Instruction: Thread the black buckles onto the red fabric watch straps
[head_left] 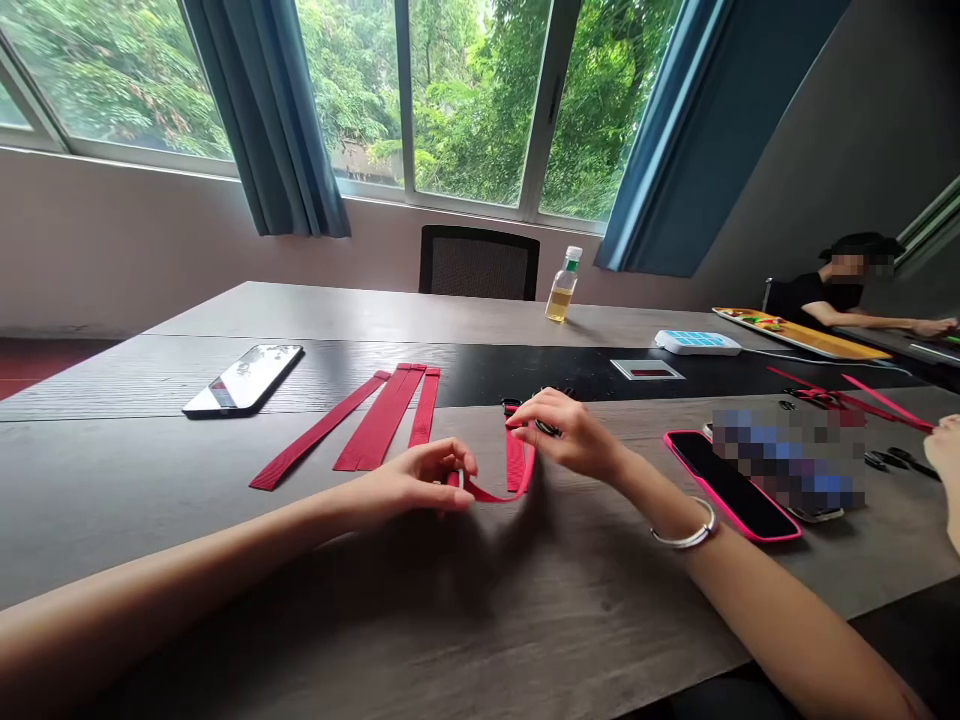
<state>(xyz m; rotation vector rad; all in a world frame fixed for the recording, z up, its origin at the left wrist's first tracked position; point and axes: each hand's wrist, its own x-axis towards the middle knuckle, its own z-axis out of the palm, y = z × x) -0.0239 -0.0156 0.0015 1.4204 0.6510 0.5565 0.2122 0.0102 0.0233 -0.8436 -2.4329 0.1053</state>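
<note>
My left hand point(431, 478) is closed round one end of a red strap point(495, 496), with a small pale piece showing between its fingers. The strap curves up towards my right hand point(559, 428), whose fingers are bent together at its upper part, pinching it. Just left of those fingertips is a small black buckle point(511, 406) at the top of another length of red webbing point(515, 465) lying on the table. Something black and looped, partly hidden, shows under my right hand. Left of my hands lie several flat red straps point(382, 420), fanned out.
A phone point(244, 380) lies at the left, a pink-cased phone point(727, 485) at the right. Behind stand a bottle point(562, 288) and a white power strip point(697, 343). At the right edge are a co-worker's hand point(946, 450), scissors point(900, 458) and more red straps. Another person sits farther back.
</note>
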